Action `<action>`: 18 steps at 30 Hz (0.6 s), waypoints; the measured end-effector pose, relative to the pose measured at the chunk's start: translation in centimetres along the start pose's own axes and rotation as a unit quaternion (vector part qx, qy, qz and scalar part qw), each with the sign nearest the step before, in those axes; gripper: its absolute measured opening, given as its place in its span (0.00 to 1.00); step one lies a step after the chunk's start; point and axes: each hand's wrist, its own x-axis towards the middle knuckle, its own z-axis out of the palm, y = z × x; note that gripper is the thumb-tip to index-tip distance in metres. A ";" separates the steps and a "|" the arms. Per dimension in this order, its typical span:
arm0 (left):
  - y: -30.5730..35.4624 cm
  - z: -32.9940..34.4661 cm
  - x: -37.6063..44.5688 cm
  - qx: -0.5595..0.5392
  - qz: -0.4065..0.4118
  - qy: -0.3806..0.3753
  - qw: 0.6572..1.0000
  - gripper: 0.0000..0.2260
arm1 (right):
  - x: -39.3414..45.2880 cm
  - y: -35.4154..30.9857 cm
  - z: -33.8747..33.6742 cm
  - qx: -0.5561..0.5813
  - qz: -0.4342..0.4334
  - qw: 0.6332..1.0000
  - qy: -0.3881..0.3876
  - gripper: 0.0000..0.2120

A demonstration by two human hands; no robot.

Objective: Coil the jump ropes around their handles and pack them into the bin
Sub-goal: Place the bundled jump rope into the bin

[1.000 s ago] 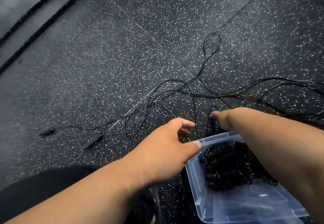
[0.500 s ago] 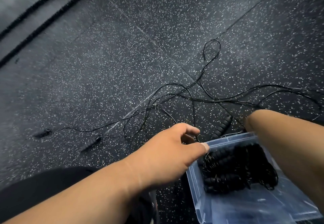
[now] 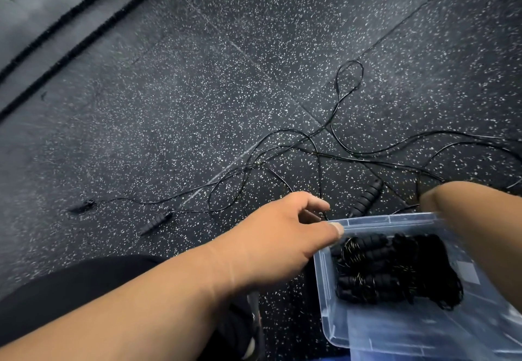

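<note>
A clear plastic bin [image 3: 324,290] stands on the floor at the lower right and holds coiled black jump ropes [image 3: 395,270]. Loose black ropes [image 3: 319,157] lie tangled on the floor beyond it. One ribbed handle [image 3: 367,199] lies just past the bin's far rim, and two more handles [image 3: 155,223] [image 3: 83,207] lie to the left. My left hand [image 3: 279,233] hovers by the bin's far-left corner with loosely curled fingers, its thumb tip at the rim. My right forearm [image 3: 466,219] reaches over the bin. Its hand is bent down out of sight.
The floor is dark speckled rubber matting [image 3: 197,106] with seams. Two thick black battle ropes [image 3: 84,22] run diagonally across the top left. My dark-clothed leg [image 3: 84,290] and a shoe [image 3: 251,332] are at the bottom left, beside the bin.
My right hand let go of the ribbed handle and drew back to the right; the handle now lies on the floor. My left hand stayed by the bin's corner.
</note>
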 end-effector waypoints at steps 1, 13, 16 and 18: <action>0.1 0.1 0.0 0.004 -0.001 -0.003 1.000 0.17 | 0.0 0.4 1.3 0.013 0.002 1.000 -0.009 0.19; 0.8 1.2 1.2 -0.011 -0.003 -0.021 1.000 0.16 | -1.8 -0.8 -0.8 -0.063 -0.055 0.996 -0.030 0.26; 0.8 1.5 1.5 -0.012 -0.003 -0.020 1.000 0.16 | -1.5 -0.5 -0.6 -0.030 -0.060 0.998 -0.022 0.24; 1.0 1.6 1.6 -0.009 -0.003 -0.018 1.000 0.16 | -0.9 -0.2 -0.7 -0.034 -0.071 0.997 0.000 0.24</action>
